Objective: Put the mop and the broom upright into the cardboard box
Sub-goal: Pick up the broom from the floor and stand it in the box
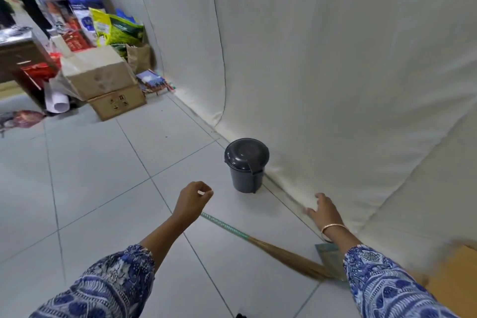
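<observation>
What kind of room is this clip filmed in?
Probably a storeroom or back room with a filming backdrop: stacked cardboard boxes and printed sacks crowd the far corner, and a white cloth hangs down to the tiled floor.

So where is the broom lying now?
The broom lies flat on the tiled floor in the lower middle of the head view, between the two hands, its bristles pointing toward the right arm and the bin beyond it.

A broom (263, 244) lies flat on the tiled floor (103, 188), its handle end under the left hand (192, 200) and its bristles toward the right forearm. A lidded bin (246, 164) stands beyond both hands, beside the cloth backdrop (335, 72) on the right. Stacked boxes (103, 80) sit far left, with bags (113, 26) behind them.
</observation>
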The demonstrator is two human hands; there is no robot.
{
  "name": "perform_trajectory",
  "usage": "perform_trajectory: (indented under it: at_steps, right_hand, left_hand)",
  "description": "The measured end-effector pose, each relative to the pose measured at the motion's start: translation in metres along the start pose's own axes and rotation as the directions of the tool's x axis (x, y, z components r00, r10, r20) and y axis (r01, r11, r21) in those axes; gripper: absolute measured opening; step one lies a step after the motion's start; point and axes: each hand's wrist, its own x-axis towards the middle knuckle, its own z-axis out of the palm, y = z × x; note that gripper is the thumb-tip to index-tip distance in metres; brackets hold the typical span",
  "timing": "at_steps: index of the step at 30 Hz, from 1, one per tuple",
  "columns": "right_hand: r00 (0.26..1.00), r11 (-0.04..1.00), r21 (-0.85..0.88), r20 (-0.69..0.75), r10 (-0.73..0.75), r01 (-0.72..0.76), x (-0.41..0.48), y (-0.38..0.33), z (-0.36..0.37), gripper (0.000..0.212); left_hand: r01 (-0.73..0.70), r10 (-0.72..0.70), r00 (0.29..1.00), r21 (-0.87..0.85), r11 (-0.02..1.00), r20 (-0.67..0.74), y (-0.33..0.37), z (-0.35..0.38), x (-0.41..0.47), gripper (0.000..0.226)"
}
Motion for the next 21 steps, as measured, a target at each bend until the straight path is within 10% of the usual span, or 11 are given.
perform_trajectory:
  at_steps: [11, 21]
  right_hand:
    - [0.973, 0.986, -0.051, 0.162, 0.166, -0.160, 0.167, -0.063, 0.151, 0.047]
    - [0.919, 0.949, -0.044, 0.237, 0.315, -0.314, 0.314, 0.010, 0.366, 0.041]
  left_hand:
    - [0.403, -0.396, 0.912, -0.054, 0.914, 0.108, -0.122, 0.014, 0.235, 0.015]
    - [0.623, -0.602, 0.751, 0.015, 0.782, 0.271, -0.298, 0.184, 0.424, 0.021]
